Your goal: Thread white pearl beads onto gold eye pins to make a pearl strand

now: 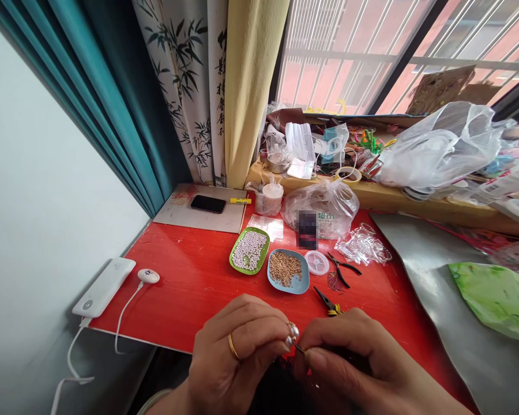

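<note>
Just past the table's near edge, my left hand, with a gold ring on one finger, is closed in a pinch on a small cluster of pearl beads with gold-coloured bits. My right hand is closed beside it. Its thumb and forefinger pinch a thin, dark pointed piece, whose tip meets the lower pearl; its kind I cannot make out. Beyond the hands are a green tray of pearl beads and a blue tray of gold beads. Yellow-handled pliers lie behind my right hand, which partly hides them.
Black-handled pliers and a clear round spool lie right of the trays. A tied plastic bag, a phone and a white power bank rest on the red table. Clutter fills the windowsill.
</note>
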